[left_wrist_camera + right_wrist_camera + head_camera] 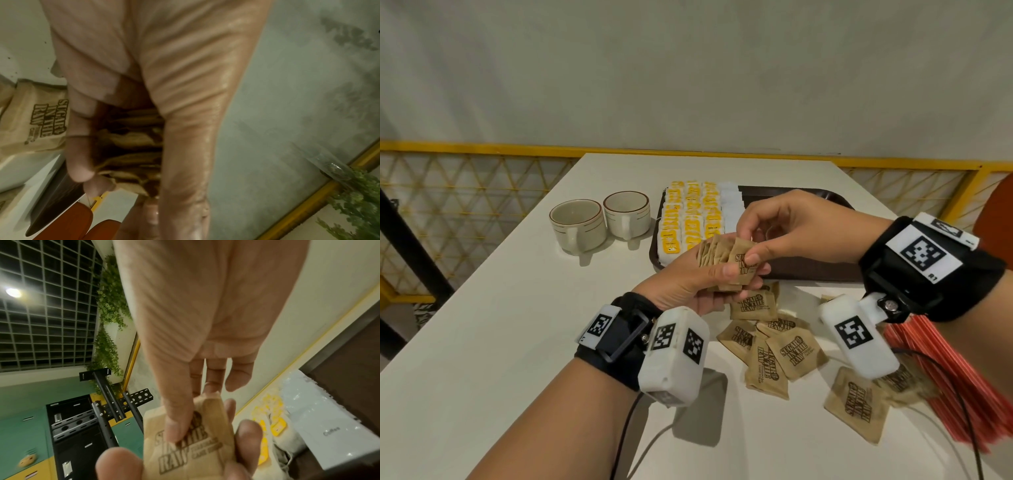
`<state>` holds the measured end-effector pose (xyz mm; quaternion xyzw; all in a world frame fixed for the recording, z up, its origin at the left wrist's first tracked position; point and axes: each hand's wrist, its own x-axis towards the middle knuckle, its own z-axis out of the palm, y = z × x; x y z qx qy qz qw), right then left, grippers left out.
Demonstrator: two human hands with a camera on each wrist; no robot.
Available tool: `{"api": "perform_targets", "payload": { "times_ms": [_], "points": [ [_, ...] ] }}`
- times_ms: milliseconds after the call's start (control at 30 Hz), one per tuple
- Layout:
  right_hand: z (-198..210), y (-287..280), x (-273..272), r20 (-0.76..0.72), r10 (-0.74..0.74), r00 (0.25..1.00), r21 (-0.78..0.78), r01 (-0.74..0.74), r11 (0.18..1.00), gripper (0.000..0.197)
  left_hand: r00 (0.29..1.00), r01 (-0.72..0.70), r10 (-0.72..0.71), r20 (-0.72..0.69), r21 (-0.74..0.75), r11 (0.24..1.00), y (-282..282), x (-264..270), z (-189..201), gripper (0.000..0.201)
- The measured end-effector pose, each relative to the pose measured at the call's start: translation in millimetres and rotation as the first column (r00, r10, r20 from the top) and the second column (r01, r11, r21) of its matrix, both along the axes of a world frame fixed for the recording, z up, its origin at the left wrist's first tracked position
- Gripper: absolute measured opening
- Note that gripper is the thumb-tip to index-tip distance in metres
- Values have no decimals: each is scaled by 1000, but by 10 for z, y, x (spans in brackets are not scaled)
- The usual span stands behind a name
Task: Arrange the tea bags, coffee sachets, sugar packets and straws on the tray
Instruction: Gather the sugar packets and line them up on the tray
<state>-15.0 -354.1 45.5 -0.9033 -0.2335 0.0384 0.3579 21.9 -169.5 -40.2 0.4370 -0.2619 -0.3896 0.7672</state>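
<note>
While fanned in left-hand fingers (pixel 726 274), sugar packets (pixel 717 255), front one under right thumb (pixel 758 255)

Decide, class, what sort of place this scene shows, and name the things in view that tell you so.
Probably a café or canteen drinks station. A brown serving tray holds rows of tea bags, two ceramic cups stand beside it, and sugar packets and red straws lie on the white table.
</note>
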Motion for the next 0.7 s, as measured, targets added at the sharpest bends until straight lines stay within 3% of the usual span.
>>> {"api": "perform_targets", "payload": {
  "times_ms": [333,433,633,700],
  "points": [
    [36,-7,1,-152,22,988,9,-21,1000,27,997,72,-73,-4,-19,997,26,3,-18,86],
    [71,22,-3,-175,11,985,-54,-21,998,28,994,112,-112,10,-4,994,17,6,-43,80],
    [144,146,-36,-183,45,982,-224,-87,971,21,990,141,-141,-3,96,985,0,3,-59,89],
    [163,185,-35,-193,42,980,-284,-97,954,21,987,161,-162,-1,112,981,-2,-5,-60,81]
  ]
}}
